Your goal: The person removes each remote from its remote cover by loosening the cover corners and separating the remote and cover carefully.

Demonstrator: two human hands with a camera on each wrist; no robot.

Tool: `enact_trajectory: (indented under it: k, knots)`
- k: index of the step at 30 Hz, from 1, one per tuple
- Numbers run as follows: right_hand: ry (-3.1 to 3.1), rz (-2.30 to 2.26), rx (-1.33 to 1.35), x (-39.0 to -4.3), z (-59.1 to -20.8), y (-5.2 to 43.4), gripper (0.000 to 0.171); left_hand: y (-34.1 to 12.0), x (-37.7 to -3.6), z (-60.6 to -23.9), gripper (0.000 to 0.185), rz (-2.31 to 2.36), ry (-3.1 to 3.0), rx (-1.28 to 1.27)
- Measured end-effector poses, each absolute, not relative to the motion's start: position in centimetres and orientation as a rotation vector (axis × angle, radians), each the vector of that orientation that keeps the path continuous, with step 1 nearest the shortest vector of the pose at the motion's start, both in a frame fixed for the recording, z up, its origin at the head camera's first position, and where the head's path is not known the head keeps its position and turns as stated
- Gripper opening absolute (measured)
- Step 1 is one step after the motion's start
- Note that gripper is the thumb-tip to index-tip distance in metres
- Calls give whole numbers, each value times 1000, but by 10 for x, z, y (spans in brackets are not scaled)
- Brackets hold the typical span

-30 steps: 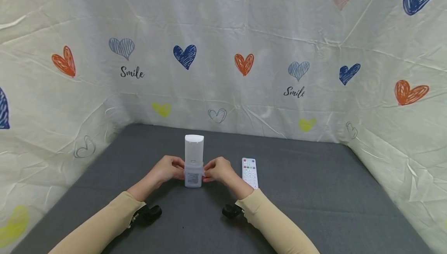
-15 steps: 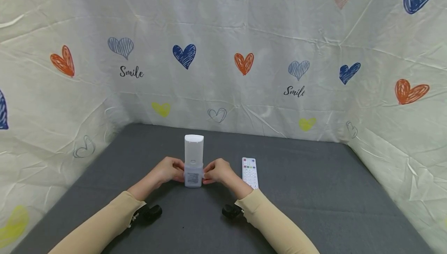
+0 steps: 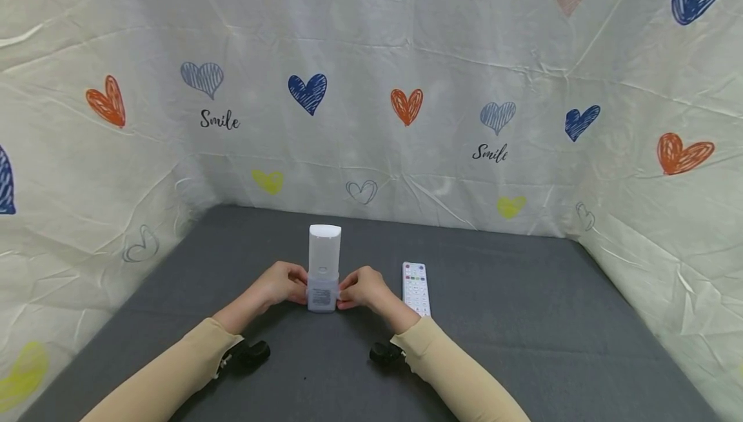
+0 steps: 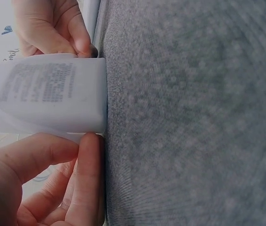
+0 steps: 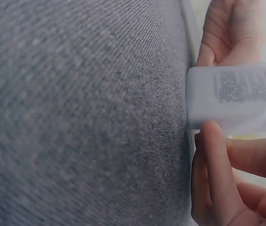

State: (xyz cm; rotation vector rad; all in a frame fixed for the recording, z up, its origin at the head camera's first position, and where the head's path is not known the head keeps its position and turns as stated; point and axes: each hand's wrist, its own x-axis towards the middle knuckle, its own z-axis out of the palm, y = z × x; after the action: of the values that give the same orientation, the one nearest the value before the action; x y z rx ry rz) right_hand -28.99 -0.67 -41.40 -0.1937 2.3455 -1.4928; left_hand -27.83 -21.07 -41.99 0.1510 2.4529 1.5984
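A white slab-shaped device (image 3: 324, 253) stands upright on the dark grey table. Around its lower part sits a frosted, see-through cover (image 3: 322, 280), and printed small text shows through it in both wrist views. My left hand (image 3: 284, 282) pinches the cover's left edge low down, thumb against forefinger. On the opposite side, my right hand (image 3: 364, 288) pinches the right edge at about the same height. Seen from the left wrist, a thin flap of the cover (image 4: 72, 135) runs to the left fingertips (image 4: 90, 141). The device's far face is hidden.
A white remote control (image 3: 415, 288) with coloured buttons lies to the right, its lower end partly behind the right forearm. The grey table (image 3: 522, 319) meets a white curtain (image 3: 360, 144) printed with hearts at the back and sides.
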Motion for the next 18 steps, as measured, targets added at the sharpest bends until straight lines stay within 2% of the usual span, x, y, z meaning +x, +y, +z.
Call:
enact_trajectory:
  k: [18]
  knots:
    - [2359, -1502, -159, -291, -418, -10, 5, -211, -277, -419, 17, 1627, 2420, 118]
